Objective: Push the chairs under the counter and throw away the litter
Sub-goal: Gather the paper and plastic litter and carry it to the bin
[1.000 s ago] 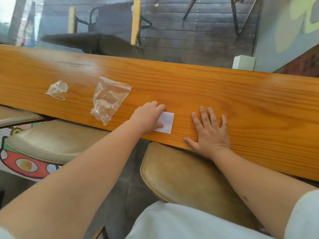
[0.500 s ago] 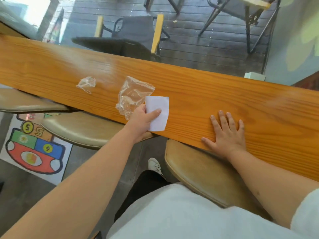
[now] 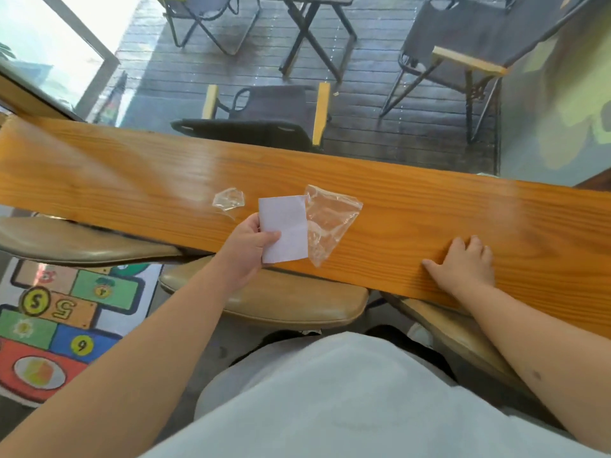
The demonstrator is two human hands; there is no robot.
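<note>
both hands are over the wooden surface [image 3: 413, 206]. left hand [image 3: 246, 247] pinches a white paper slip [image 3: 286, 231] between thumb and fingers, lifted near the front edge. right hand [image 3: 463, 266] lies flat and empty on the wood, fingers spread, well apart to the right. clear plastic bag [image 3: 332, 219] lies just beside the slip, partly behind it; a small crumpled plastic scrap [image 3: 228, 199] lies near, to the left. tan padded chairs [image 3: 281, 302] sit tucked partly under the front edge.
</note>
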